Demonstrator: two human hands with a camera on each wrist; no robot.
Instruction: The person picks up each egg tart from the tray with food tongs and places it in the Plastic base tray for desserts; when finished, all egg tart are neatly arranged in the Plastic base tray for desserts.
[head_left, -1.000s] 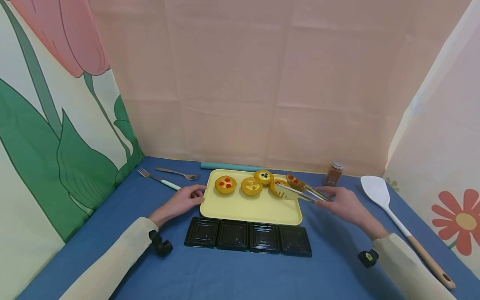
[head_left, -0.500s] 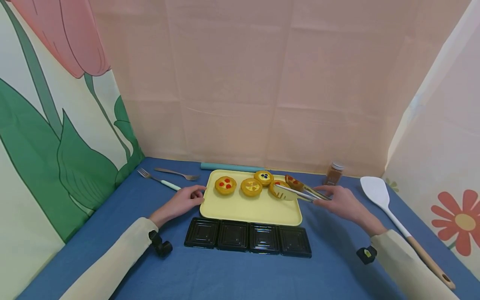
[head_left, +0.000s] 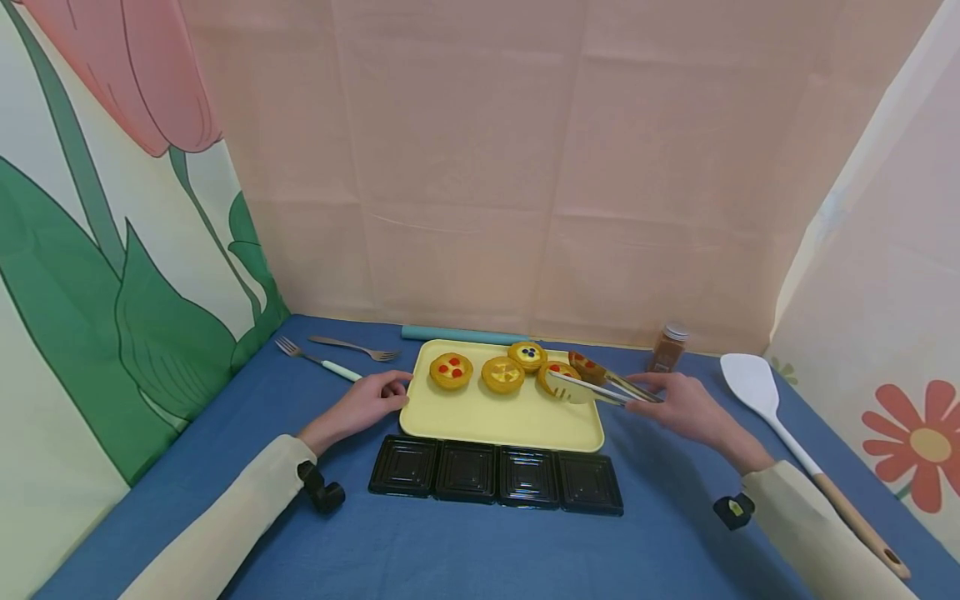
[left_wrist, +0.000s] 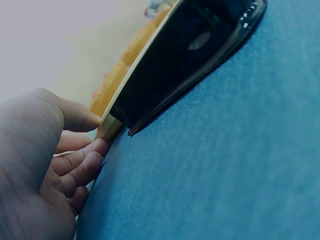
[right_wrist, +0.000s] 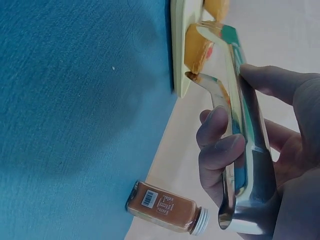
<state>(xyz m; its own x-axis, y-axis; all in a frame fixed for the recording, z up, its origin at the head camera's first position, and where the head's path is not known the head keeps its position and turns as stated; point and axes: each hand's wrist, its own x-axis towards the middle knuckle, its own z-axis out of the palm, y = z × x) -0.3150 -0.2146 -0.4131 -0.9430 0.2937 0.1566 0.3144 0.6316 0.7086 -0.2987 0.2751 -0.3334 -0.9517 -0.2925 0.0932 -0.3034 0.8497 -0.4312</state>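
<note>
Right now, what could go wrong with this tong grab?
The tongs straddle the rightmost tart, so it might slip if squeezed off-center. The dark-dotted tart sits close behind it and could get nudged. The left hand pinches the edge of the yellow tray; a tug could spoil the aim.

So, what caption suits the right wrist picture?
Right hand holds metal tongs around a small tart on a tray, jar nearby.
</note>
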